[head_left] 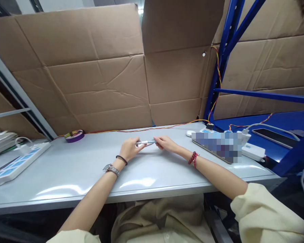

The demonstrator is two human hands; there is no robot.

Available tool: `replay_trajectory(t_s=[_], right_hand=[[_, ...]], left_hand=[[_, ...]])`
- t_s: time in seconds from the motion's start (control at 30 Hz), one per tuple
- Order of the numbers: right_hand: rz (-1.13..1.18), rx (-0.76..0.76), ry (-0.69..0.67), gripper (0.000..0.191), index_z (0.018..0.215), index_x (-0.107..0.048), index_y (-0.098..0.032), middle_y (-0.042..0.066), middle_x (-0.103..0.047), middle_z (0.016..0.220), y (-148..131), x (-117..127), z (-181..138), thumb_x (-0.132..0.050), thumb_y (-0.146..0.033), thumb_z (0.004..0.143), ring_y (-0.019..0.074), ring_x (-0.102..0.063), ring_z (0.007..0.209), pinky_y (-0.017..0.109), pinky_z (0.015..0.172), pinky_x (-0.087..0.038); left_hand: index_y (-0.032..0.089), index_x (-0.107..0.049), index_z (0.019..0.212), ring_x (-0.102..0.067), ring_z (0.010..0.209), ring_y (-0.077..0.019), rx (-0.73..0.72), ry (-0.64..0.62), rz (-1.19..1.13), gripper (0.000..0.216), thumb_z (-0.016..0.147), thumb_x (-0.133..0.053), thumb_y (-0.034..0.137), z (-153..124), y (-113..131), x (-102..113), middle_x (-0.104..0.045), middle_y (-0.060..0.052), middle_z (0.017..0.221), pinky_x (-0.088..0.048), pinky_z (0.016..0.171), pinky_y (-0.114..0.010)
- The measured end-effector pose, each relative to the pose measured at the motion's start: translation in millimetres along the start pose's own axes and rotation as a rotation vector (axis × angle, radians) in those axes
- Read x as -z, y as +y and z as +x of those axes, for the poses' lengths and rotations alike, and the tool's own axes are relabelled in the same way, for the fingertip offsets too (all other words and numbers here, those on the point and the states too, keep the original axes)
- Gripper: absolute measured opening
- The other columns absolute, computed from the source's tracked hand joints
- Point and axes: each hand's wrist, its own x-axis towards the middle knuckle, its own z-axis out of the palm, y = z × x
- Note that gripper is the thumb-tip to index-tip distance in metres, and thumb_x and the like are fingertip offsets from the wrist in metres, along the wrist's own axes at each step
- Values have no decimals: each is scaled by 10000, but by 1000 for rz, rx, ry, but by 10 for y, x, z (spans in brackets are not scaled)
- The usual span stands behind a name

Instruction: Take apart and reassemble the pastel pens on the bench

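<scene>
A slim white-and-grey pen [145, 142] lies level between my two hands, a little above the middle of the grey table [86, 168]. My left hand [129, 147], with a watch and a dark beaded bracelet at the wrist, is closed around the pen's left end. The other end, which looks grey, is pinched by the thumb and fingers of my right hand [166, 143]. A red beaded bracelet circles my right wrist. Whether the grey end is a separate cap cannot be made out.
A purple tape roll [74, 136] sits at the back left. Power strips stand at the left [21, 163] and right [253, 152]. By the right one lies a phone-like slab [212, 152], partly blurred. Cardboard [111, 91] walls the back; a blue post [218, 71] rises at right.
</scene>
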Motion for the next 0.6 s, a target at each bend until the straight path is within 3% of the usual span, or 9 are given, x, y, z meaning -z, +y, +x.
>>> replay_trajectory(t_s=[0.17, 0.3, 0.5, 0.6], right_hand=[[18, -35, -26, 486, 571, -408, -199, -26, -447, 477, 86, 15, 28, -220, -479, 921, 115, -417, 465, 250, 531, -361], [13, -2, -113, 440, 607, -428, -194, -34, -462, 523, 80, -32, 8, -310, -507, 894, 110, -418, 479, 243, 515, -353], [-22, 43, -153, 369, 694, -457, -190, -52, -448, 551, 21, -110, -34, -373, -496, 882, 103, -417, 490, 232, 508, -332], [-42, 62, -165, 355, 711, -477, -185, -53, -451, 537, 12, -145, -48, -383, -478, 887, 104, -421, 492, 231, 514, -325]], left_hand=[[151, -525, 913, -473, 553, -87, 214, 72, -315, 235, 817, -584, 357, 76, -128, 102, -536, 8, 772, -403, 514, -224], [124, -533, 951, -443, 446, -49, 338, -71, -645, 245, 891, -494, 357, 94, -132, 98, -548, 18, 706, -364, 399, -173], [182, -543, 1022, -592, 490, -109, 418, -226, -1089, 441, 854, -393, 560, 65, 45, 107, -611, -94, 1019, -378, 366, -198], [188, -522, 1008, -580, 449, -112, 443, -237, -1246, 456, 876, -315, 572, 65, 74, 153, -625, -98, 996, -406, 382, -218]])
